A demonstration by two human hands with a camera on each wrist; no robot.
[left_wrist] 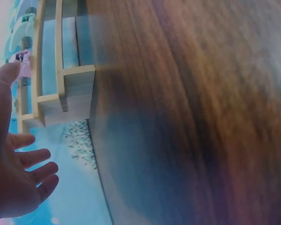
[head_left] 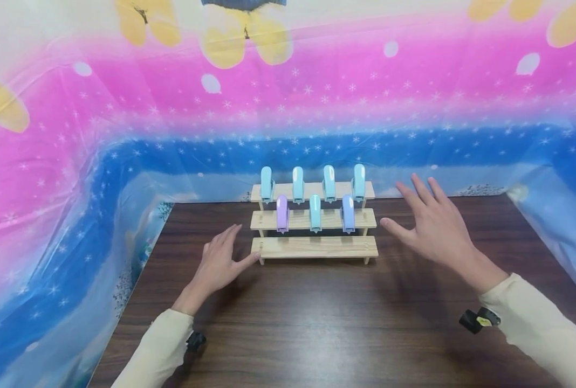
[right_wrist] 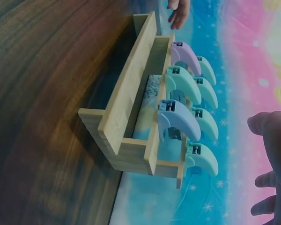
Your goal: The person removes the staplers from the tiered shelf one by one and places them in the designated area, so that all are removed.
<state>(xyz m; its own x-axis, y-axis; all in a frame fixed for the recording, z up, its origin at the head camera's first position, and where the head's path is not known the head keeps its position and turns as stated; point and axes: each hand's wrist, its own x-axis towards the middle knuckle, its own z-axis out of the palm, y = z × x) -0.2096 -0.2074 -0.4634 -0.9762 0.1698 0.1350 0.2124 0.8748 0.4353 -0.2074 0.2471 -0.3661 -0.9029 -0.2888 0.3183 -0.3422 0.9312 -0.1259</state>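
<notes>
A three-step wooden rack (head_left: 312,247) stands toward the back of the table, its lowest step bare. Several mint-green staplers (head_left: 298,184) line the top step. On the middle step are a purple stapler (head_left: 282,213), a mint stapler (head_left: 315,213) and a blue-violet stapler (head_left: 348,213). My left hand (head_left: 218,262), fingers spread and holding nothing, hovers by the rack's left end, its thumb near the lowest step. To the right of the rack my right hand (head_left: 433,226) is raised with spread fingers, also holding nothing. The right wrist view shows the blue-violet stapler (right_wrist: 178,119) nearest.
The dark wood-grain table (head_left: 307,323) spreads in front of the rack. Behind it and along both sides hangs a pink and blue cloth (head_left: 317,113) with snowflakes. A small black device (head_left: 479,319) sits at my right wrist, another (head_left: 196,340) at my left.
</notes>
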